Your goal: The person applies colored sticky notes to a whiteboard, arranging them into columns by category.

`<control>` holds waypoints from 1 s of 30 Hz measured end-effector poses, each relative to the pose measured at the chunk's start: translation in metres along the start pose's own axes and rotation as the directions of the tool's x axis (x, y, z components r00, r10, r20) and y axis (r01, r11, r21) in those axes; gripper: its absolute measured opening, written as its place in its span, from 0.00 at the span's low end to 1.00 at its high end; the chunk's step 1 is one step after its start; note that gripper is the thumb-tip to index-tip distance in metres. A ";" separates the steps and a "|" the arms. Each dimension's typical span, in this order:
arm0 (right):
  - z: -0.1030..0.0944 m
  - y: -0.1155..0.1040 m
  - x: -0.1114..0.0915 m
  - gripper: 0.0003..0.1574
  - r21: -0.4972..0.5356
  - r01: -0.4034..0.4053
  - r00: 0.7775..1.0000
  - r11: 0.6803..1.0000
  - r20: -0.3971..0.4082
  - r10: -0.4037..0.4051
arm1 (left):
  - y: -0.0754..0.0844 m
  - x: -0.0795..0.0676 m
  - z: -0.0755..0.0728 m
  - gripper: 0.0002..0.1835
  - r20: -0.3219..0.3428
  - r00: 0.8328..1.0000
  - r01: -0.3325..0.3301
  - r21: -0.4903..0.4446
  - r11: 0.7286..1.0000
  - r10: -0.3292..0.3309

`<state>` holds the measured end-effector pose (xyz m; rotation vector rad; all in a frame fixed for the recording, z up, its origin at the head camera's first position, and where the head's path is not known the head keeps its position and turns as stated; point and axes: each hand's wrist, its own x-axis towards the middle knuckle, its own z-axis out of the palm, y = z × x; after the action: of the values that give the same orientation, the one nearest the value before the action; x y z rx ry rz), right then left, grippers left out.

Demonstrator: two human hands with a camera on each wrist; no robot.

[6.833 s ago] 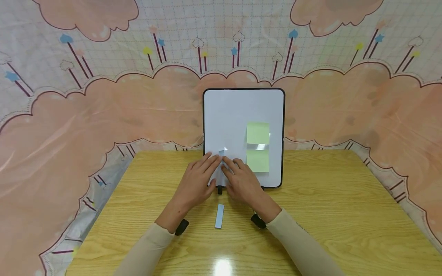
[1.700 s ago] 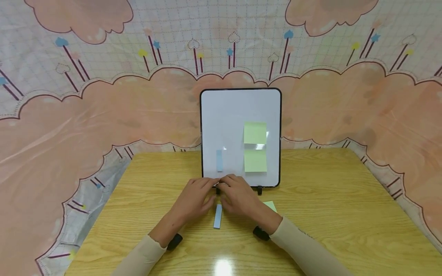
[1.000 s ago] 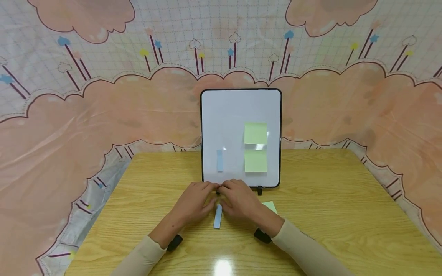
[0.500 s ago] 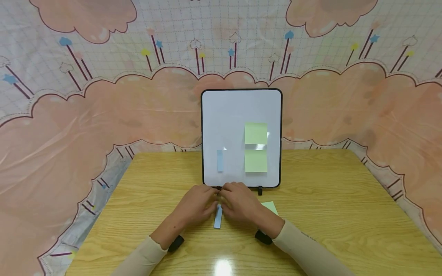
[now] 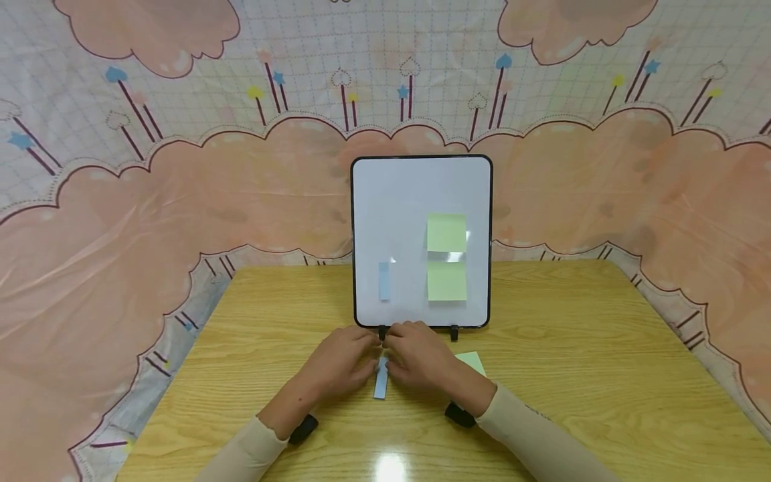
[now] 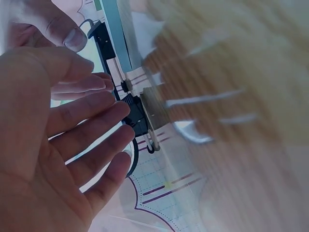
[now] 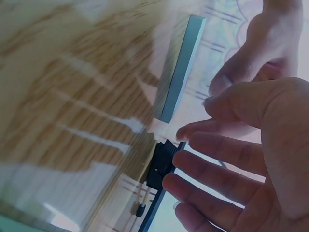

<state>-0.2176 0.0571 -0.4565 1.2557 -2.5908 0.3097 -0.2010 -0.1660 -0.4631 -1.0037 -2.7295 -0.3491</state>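
Observation:
A narrow pad of blue sticky notes [image 5: 381, 385] lies on the table between my hands; its far end sits close to both thumbs. My left hand [image 5: 345, 358] is on its left, fingers loosely bent and holding nothing. Mirroring it on the right, my right hand [image 5: 418, 355] has relaxed fingers that are likewise free of any object. In the right wrist view the blue pad [image 7: 182, 72] shows apart from the fingers. Behind the hands stands a whiteboard [image 5: 397, 201] with a blue strip note [image 5: 384, 281] stuck on its lower left.
Two green sticky notes, an upper one [image 5: 446, 232] and a lower one [image 5: 447, 281], are on the board's right half. A green pad [image 5: 472, 362] lies partly behind my right forearm. Small black feet, one of them the right foot [image 5: 454, 333], hold up the board on the wooden table [image 5: 572, 375].
Earlier both hands pressed at the board over the blue strip note. They have since drawn down and toward me, off the board to the blue pad, leaving the strip uncovered.

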 end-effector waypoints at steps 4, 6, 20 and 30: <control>0.000 -0.001 0.000 0.15 -0.016 0.001 1.000 1.000 0.014 0.000 | 0.000 -0.001 0.000 0.19 0.027 1.000 -0.007 -0.013 1.000 0.007; 0.000 -0.001 -0.001 0.16 -0.016 -0.002 1.000 1.000 0.023 0.002 | -0.001 -0.001 0.000 0.19 0.030 0.999 -0.014 -0.014 1.000 0.015; -0.003 -0.001 -0.011 0.13 0.016 0.027 1.000 1.000 0.014 -0.027 | -0.002 -0.013 -0.004 0.26 0.097 0.995 0.001 -0.063 0.998 0.005; -0.002 -0.002 -0.011 0.19 0.044 0.038 0.995 0.998 0.086 -0.042 | 0.000 -0.015 -0.010 0.34 0.181 0.983 0.024 -0.117 0.993 -0.002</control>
<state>-0.2090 0.0649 -0.4579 1.3630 -2.6404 0.3099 -0.1891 -0.1782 -0.4577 -1.0986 -2.9084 -0.4483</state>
